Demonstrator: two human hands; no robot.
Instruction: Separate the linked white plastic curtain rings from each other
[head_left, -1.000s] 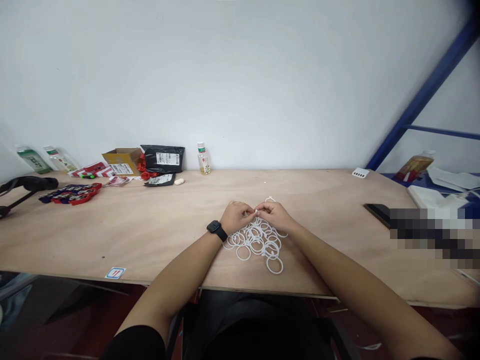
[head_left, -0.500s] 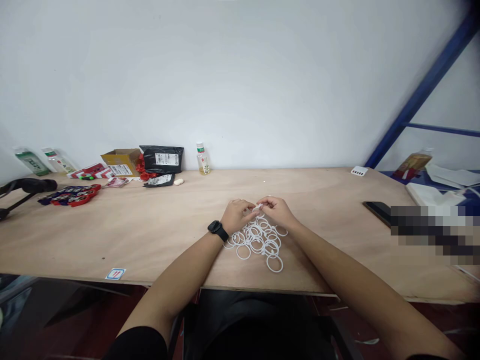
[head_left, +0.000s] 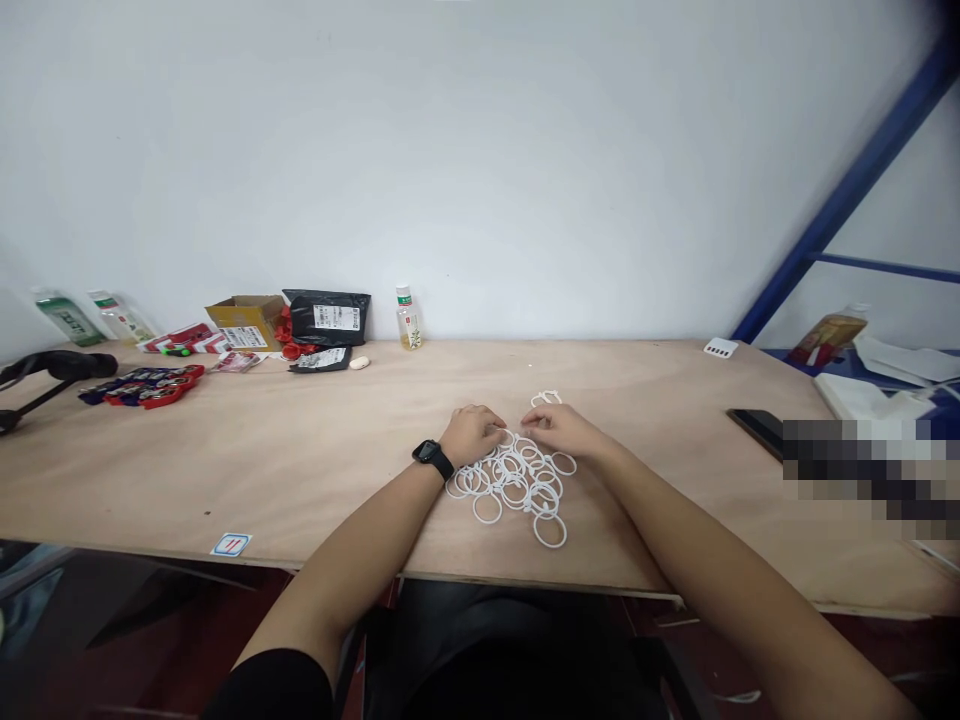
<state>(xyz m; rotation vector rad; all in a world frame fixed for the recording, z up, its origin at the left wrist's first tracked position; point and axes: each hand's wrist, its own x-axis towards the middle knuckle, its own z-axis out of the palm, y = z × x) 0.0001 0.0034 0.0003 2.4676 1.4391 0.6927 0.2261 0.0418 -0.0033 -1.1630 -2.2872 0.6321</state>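
A loose pile of several white plastic rings [head_left: 514, 490], with small clasp-like nubs, lies on the table. At the pile's far left edge, my left hand [head_left: 472, 433] has its fingers closed on one white ring [head_left: 508, 438], partly covered by the fingertips. Across a small gap, my right hand [head_left: 561, 428] hovers by the pile's far right side. Its thumb and forefinger are a little apart, and no ring shows between them. Beyond that hand lie a few separate white rings [head_left: 546, 398]. A black watch [head_left: 433, 457] sits on my left wrist.
Along the wall stand a drink bottle [head_left: 409, 318], a black parcel bag [head_left: 328, 316] and an open cardboard box [head_left: 247, 322]. Red and blue items [head_left: 142, 387] lie at left. A phone [head_left: 756, 430] and a white multi-port block [head_left: 718, 348] are on the right.
My hands have parted from their joint grip on a small white piece. The right hand has moved slightly nearer and right, uncovering rings behind it. The view has shifted slightly.
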